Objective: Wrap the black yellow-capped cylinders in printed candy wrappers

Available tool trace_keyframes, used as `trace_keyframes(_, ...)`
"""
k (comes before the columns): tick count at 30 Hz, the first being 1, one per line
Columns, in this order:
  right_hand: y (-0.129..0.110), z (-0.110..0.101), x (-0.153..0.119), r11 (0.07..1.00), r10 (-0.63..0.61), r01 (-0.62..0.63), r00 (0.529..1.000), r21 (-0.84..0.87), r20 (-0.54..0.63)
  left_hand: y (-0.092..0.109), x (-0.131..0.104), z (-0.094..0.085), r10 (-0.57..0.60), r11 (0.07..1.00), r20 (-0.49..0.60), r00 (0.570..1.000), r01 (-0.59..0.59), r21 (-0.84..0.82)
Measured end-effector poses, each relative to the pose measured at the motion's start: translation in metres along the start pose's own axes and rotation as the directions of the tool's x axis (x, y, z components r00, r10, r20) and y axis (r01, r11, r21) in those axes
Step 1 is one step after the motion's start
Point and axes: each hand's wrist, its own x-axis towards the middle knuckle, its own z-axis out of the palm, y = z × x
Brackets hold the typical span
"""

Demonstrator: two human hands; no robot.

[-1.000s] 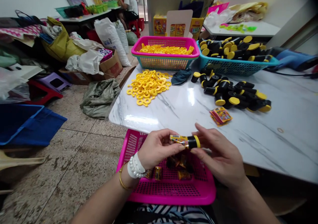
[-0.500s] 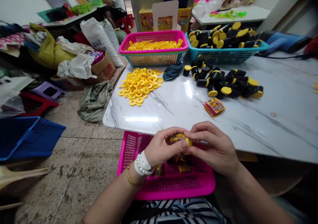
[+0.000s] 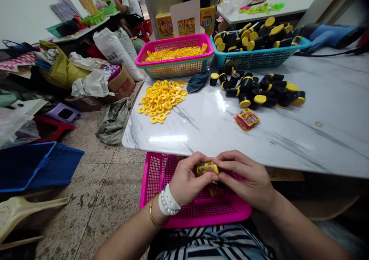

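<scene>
A small cylinder with a yellow printed label (image 3: 206,168) is held between my hands, above a pink mesh basket (image 3: 207,216). Fingers and thumb of my left hand (image 3: 186,181) wrap round its body. My right hand (image 3: 249,176) pinches its right end with the fingertips. Beneath them, partly hidden, more labelled pieces lie in the basket. On the table just beyond sits a small stack of printed labels (image 3: 246,119). Black cylinders with yellow caps (image 3: 259,91) are heaped behind it, and a pile of yellow rings (image 3: 163,100) lies to the left.
The marble-patterned table (image 3: 201,131) ends just in front of my hands. At its back stand a pink basket (image 3: 174,39) of yellow parts and a blue basket (image 3: 250,60) of capped cylinders. A dark cloth (image 3: 197,82) lies between the piles. A person (image 3: 131,4) sits far off.
My view has shifted slightly. The cylinder has turned in my hands, so more of its printed label faces me, and my right fingertips stay at its end.
</scene>
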Motion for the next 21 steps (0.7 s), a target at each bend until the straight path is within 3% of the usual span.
trace_keyframes(3,0.002,0.007,-0.015,0.996,0.071,-0.07,0.997,0.053,-0.02,-0.006,-0.008,-0.007,-0.081,0.996,0.107,0.991,0.077,0.037)
trace_keyframes(6,0.007,0.016,-0.032,0.998,0.044,-0.044,0.999,0.033,-0.016,-0.017,-0.018,-0.013,-0.288,0.943,0.23,0.93,0.317,-0.102)
trace_keyframes(8,0.01,0.024,-0.043,0.994,0.074,-0.073,0.997,0.075,-0.003,-0.023,-0.026,-0.013,-0.347,0.915,0.184,0.92,0.374,-0.148)
trace_keyframes(10,0.011,0.036,-0.051,0.954,0.227,-0.216,0.974,0.208,-0.027,-0.027,-0.033,-0.01,-0.285,0.953,0.078,0.955,0.291,-0.084)
trace_keyframes(12,0.011,0.048,-0.057,0.803,0.482,-0.436,0.876,0.406,-0.011,-0.03,-0.038,-0.007,-0.156,0.985,-0.006,0.988,0.156,0.067)
trace_keyframes(14,0.012,0.059,-0.06,0.536,0.694,-0.631,0.707,0.56,0.132,-0.038,-0.04,-0.006,-0.099,0.982,-0.03,0.995,0.103,0.156)
trace_keyframes(16,0.016,0.065,-0.063,0.271,0.762,-0.76,0.545,0.591,0.351,-0.051,-0.04,-0.007,-0.2,0.979,0.013,0.98,0.199,0.055)
trace_keyframes(17,0.018,0.065,-0.065,0.18,0.762,-0.794,0.486,0.58,0.429,-0.06,-0.04,-0.008,-0.285,0.956,0.065,0.956,0.288,-0.046)
trace_keyframes(19,0.023,0.063,-0.07,0.113,0.75,-0.811,0.448,0.573,0.486,-0.076,-0.04,-0.01,-0.429,0.856,0.195,0.882,0.466,-0.226)
trace_keyframes(21,0.026,0.059,-0.075,0.168,0.718,-0.788,0.51,0.593,0.474,-0.086,-0.04,-0.009,-0.494,0.77,0.254,0.832,0.554,-0.316)
